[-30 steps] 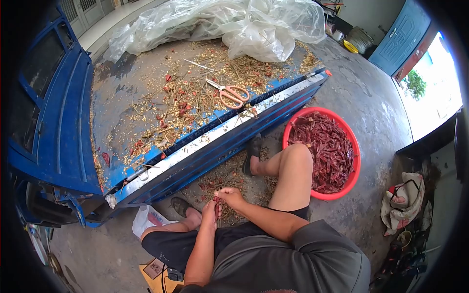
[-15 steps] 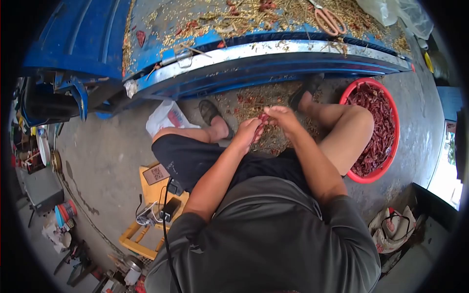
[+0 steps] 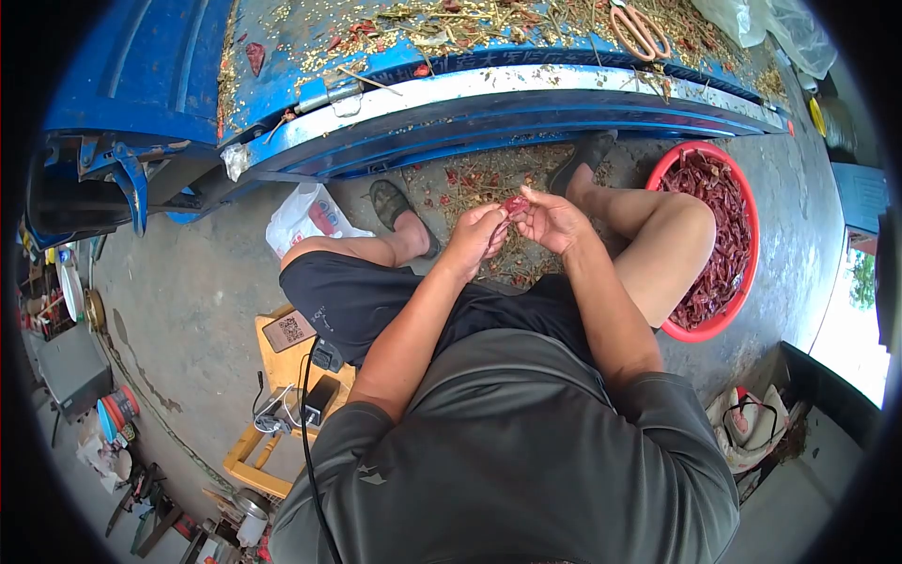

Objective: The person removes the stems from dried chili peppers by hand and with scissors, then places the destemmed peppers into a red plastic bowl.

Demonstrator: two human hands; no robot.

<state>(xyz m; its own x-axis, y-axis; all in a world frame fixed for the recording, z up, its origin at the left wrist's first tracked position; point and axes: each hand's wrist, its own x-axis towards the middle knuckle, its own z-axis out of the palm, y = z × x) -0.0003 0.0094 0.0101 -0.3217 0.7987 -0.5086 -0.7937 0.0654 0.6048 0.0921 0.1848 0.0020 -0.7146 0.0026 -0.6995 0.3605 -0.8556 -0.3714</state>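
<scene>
A dried red chili [image 3: 514, 205] is between my hands, above the littered floor in front of my lap. My left hand [image 3: 476, 240] is closed around its lower part. The fingers of my right hand [image 3: 552, 221] are bent beside the chili's upper end; thumb and forefinger are near its tip, and whether they pinch it is too small to tell. To the right of my right leg, a red basin [image 3: 751, 273] holds many dried red chilies [image 3: 719, 226].
Ahead lies a blue truck bed edge [image 3: 526, 85] with seeds, stems and orange-handled scissors [image 3: 641, 33]. A white plastic bag [image 3: 305, 221] is by my left foot. A wooden chair [image 3: 277, 352] with devices and cables stands at left; a cloth bag [image 3: 752, 428] is at lower right.
The right hand has turned and its fingers have spread slightly from the left hand. More of the chili's upper end shows. The whole view has shifted a little.
</scene>
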